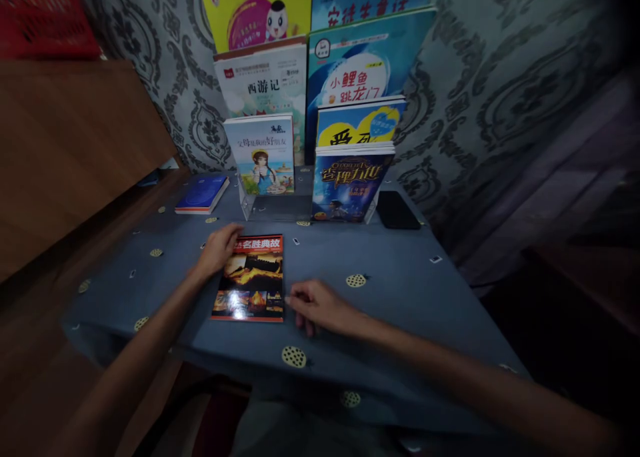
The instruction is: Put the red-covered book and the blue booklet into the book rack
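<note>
A magazine-like book (255,277) with a black and red cover lies flat on the cloth-covered table, face up, with a picture of a wall and smaller pictures below. My left hand (220,251) rests at its upper left corner, fingers stretched out and touching or just beside the edge. Close by the book's right edge is my right hand (317,307), its fingers curled and thumb and forefinger together. Whatever may be between those fingertips is hidden, and I cannot tell whether they touch the cover.
Behind stands a clear display rack (285,209) holding several upright books, including a dark blue one (350,187) and a white one (263,153). A blue book (203,193) lies at the left. A black flat device (397,210) lies right of the rack.
</note>
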`<state>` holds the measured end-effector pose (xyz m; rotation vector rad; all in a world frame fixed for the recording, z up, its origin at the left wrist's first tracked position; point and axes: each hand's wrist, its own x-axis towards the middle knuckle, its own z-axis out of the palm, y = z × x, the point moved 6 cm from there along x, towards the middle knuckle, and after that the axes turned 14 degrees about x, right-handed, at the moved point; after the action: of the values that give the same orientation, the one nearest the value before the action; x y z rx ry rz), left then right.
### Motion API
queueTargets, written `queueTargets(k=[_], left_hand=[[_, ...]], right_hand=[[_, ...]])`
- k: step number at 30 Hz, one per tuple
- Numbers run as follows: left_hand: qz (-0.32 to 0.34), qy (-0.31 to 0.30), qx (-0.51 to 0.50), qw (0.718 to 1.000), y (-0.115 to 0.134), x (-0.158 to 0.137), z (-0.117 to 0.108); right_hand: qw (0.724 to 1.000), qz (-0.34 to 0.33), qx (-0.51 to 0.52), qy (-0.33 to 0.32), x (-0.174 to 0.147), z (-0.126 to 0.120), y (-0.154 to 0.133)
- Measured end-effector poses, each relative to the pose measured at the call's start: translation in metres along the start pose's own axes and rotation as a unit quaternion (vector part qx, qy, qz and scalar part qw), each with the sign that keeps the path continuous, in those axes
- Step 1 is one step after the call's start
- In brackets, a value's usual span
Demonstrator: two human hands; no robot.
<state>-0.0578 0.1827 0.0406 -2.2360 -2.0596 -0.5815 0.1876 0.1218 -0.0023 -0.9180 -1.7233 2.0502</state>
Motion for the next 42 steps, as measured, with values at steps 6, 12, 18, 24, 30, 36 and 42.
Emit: queueTargets(k=[6,12,18,24,30,36,42], left_hand=[[-0.045,0.046,-0.010,0.998,-0.017,-0.026,0.008],[-0.013,0.047,0.033,0.998,-0.015,-0.030,0.014],[0.010,0.063,0.055,0.996,-0.013,-0.032,0.015],[0.013,0.030,0.108,0.994,-0.005,-0.032,0.012],[0.033,-0.016,0.192,0.981,0.000,-0.025,0.011],[0.085,-0.033,0.259,0.962,0.021,-0.026,0.003],[0.175,-0.029,0.166,0.970,0.090,-0.087,0.007]], right_hand=[[0.910,-0.257,-0.311,0.092,0.020,0.003,-0.049],[0.836,-0.302,-0.457,0.035,0.084,0.043,-0.059],[0.842,-0.261,-0.467,0.069,0.108,0.029,-0.046],[0.859,-0.255,-0.435,0.087,0.090,-0.019,-0.037],[0.879,-0.263,-0.389,0.078,0.088,-0.047,-0.029],[0.877,-0.279,-0.378,0.103,0.089,-0.052,-0.027],[0.873,-0.289,-0.378,0.104,0.094,-0.054,-0.022]])
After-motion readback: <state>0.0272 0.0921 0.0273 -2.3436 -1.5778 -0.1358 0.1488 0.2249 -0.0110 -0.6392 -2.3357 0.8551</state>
